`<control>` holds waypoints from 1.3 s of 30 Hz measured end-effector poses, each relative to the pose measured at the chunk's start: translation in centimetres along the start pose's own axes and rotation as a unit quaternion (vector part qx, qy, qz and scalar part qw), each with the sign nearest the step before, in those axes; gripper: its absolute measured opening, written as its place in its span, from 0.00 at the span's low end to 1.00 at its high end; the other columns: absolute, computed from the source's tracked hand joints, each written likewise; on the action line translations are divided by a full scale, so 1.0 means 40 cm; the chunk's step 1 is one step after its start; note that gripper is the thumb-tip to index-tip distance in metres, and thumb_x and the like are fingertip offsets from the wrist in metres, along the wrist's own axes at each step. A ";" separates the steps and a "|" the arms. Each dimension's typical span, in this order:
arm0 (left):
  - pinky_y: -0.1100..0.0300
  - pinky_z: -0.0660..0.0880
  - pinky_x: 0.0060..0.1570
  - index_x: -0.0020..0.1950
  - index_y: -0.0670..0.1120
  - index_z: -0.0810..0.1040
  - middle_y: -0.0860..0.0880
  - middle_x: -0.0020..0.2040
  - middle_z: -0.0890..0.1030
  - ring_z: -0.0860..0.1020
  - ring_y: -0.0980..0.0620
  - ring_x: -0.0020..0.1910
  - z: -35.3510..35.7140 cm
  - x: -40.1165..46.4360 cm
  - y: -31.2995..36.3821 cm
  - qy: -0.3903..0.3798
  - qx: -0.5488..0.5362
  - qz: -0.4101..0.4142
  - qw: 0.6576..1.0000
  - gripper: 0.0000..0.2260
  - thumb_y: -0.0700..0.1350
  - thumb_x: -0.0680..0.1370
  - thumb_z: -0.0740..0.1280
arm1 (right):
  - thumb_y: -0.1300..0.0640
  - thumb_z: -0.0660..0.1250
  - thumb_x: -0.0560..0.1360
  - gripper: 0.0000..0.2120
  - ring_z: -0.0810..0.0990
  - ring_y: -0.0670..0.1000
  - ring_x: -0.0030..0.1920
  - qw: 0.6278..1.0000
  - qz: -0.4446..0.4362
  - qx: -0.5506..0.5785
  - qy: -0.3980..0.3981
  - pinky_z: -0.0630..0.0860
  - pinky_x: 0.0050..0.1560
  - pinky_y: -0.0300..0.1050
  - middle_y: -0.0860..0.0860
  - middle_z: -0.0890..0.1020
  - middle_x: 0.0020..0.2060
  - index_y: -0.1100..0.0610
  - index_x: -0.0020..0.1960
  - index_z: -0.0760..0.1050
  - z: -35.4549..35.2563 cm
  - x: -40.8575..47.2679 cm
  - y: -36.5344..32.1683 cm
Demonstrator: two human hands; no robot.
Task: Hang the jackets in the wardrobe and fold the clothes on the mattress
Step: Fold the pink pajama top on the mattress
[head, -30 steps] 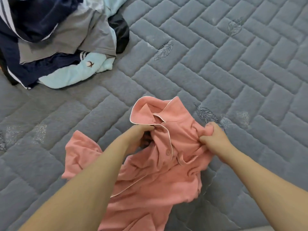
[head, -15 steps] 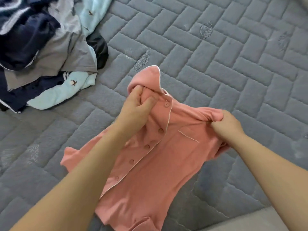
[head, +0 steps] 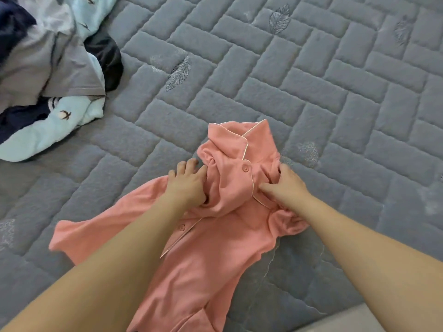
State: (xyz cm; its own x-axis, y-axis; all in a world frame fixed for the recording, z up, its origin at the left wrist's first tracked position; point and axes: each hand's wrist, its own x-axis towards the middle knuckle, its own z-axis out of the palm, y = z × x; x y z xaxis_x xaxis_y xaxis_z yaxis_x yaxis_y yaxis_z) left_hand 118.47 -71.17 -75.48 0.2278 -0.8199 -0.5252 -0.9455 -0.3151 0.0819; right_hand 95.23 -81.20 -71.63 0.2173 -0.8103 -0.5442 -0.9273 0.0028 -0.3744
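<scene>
Head view: both hands, left hand (head: 189,185) and right hand (head: 286,185), pinch pink shirt (head: 215,248) shoulders on mattress (head: 311,80); laying flat to fold, next needs smoothing.

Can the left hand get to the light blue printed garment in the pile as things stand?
Probably yes: bare grey quilted mattress lies between the left hand and the light blue printed garment; first it must leave the pink button-up shirt.
</scene>
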 end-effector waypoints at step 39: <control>0.55 0.78 0.39 0.49 0.48 0.82 0.48 0.40 0.83 0.80 0.53 0.38 -0.119 -0.372 -0.460 -0.118 -0.565 -0.089 0.812 0.14 0.49 0.65 0.72 | 0.55 0.56 0.80 0.12 0.72 0.57 0.59 0.819 -0.321 -0.474 0.031 0.64 0.58 0.50 0.52 0.81 0.55 0.54 0.56 0.77 0.266 0.086 -0.539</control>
State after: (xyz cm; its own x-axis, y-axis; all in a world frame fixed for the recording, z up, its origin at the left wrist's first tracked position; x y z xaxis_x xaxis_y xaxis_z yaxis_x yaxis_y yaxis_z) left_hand 133.61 -55.44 -65.13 0.1618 -0.6407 -0.7506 -0.0558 -0.7653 0.6413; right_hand 119.21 -77.82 -73.43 0.7650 -0.4939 -0.4135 -0.4536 -0.8688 0.1986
